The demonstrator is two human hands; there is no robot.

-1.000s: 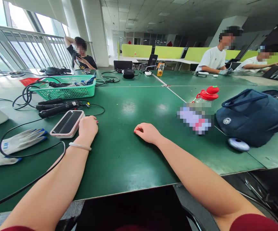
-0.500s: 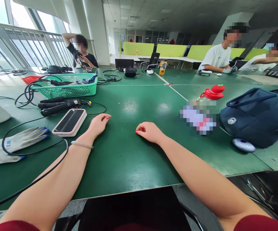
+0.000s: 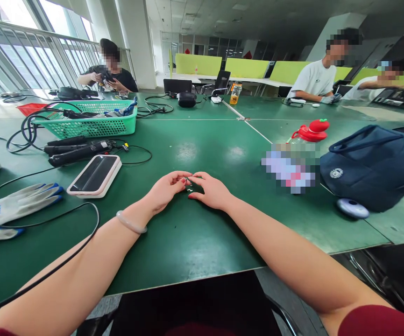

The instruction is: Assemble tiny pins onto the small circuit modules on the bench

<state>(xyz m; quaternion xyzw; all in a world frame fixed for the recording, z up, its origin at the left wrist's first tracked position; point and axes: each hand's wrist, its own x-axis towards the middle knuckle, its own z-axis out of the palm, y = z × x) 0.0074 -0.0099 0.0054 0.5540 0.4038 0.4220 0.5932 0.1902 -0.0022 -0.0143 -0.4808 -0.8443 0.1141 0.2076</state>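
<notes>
Over the green table (image 3: 159,247), my left hand (image 3: 166,189) pinches a tiny shiny thing (image 3: 188,182) between thumb and fingers; it is too small to name. My right hand (image 3: 214,189) meets it from the other side, its fingers reaching the left fingertips. The right thumb stays apart from the fingers, with a gap between. A small pale piece (image 3: 189,190) shows in that gap; whether it lies on the table or hangs from the fingers I cannot tell. Left of my left hand lies a phone (image 3: 95,175) in a pale pink case.
Work gloves (image 3: 23,203) and a black cable (image 3: 65,254) lie at the left. Behind are black rod-like devices (image 3: 79,150) and a green basket (image 3: 89,126). At right stand a red-lidded bottle (image 3: 310,133) and a navy bag (image 3: 377,168). Several people sit across the table.
My left hand has moved right and my right hand slightly left, so their fingertips now meet. The right thumb has spread from the fingers. The view has shifted slightly.
</notes>
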